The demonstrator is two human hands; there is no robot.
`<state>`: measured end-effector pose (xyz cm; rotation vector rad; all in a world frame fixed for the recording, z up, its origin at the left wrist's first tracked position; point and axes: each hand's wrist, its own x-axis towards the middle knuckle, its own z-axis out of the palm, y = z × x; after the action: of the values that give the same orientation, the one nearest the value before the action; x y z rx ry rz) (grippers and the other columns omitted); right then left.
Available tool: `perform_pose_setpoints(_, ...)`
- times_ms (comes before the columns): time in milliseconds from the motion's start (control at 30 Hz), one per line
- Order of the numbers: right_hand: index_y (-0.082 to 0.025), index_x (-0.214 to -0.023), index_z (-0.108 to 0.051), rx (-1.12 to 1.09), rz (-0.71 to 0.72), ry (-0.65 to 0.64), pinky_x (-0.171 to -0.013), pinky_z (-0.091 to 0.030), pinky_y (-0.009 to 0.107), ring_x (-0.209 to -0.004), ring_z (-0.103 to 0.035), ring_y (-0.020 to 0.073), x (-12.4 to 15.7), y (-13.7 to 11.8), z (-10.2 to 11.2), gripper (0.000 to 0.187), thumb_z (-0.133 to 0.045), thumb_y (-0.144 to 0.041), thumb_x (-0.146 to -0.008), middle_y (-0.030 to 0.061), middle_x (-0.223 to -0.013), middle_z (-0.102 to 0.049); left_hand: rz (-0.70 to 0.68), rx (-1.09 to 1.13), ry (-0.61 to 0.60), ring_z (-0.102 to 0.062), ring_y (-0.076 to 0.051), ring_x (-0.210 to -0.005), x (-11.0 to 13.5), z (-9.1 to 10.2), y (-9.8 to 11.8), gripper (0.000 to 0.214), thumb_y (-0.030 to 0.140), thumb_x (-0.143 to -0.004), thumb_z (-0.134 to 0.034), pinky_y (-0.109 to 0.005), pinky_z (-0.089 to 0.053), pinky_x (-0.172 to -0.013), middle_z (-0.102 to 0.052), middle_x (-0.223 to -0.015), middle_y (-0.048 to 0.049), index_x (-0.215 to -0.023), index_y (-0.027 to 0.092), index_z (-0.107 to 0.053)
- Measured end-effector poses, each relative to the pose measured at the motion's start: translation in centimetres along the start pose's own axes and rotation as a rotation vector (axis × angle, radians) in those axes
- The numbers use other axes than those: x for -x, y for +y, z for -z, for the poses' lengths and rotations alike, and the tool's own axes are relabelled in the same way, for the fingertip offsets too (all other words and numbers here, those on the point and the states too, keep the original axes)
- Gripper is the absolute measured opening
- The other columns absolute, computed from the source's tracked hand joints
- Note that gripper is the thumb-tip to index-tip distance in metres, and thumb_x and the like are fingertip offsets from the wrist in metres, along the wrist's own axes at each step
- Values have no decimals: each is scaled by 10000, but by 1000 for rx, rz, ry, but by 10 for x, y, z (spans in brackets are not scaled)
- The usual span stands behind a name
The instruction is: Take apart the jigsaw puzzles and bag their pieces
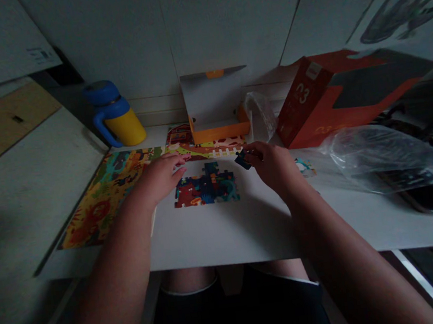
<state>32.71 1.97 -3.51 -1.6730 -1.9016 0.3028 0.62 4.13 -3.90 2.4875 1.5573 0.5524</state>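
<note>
In the head view, as I am standing by the table [226,237], a joined puzzle section [208,192] is lying flat between the hands. Completed: several pieces are interlocking, and the lower edge is running straight. Outstanding, in my judgement: the upper edge is stepping unevenly, with one part projecting and tabs sitting unmated. The right hand [275,162] is pinching a dark puzzle piece [242,160], apart from the section, beyond its upper right. The left hand [166,174] is resting near the upper left, fingers loosely parted, apparently gripping nothing
</note>
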Motion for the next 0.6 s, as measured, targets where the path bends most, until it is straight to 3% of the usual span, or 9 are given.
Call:
perform_pose_setpoints(167, -236, -1141, -788, -26, -41, -81, -705, -477, 333, -811, -741, 249, -2, 9, 0, 237, -653, -265, -949, 78, -934, -826, 77, -23, -51, -725, -266, -980, 3, 8, -10, 290, 441, -926, -732, -411, -591, -906, -766, -1080, -94, -1092, 204, -742)
perform_pose_setpoints(333, -228, -1098, -774, -145, -68, -155, -651, -453, 315, -731, -714, 218, -1, 11, -9, 213, -647, -328, -960, 60, -887, -815, -125, 60, -1, -643, -278, -1237, 0, -11, 19, 276, 419, -932, -757, -450, -506, -1105, -709, -1262, -105, -1109, 207, -744)
perform_pose_setpoints(433, -222, -1079, -781, -92, -83, -132, -665, -440, 324, -755, -705, 223, -1, 9, -8, 200, -645, -294, -951, 69, -899, -808, -234, 87, -22, -625, -266, -1243, -2, -26, 42, 335, 432, -936, -758, -430, -494, -1121, -675, -1283, -105, -1186, 212, -723)
perform_pose_setpoints(600, -213, -1102, -778, -35, -75, -98, -693, -434, 332, -806, -702, 235, 0, 3, -4, 214, -624, -263, -961, 88, -951, -803, -269, 7, -66, -526, -361, -1374, -6, -47, 60, 572, 540, -829, -840, -514, -429, -1187, -582, -1427, -173, -1257, 185, -701)
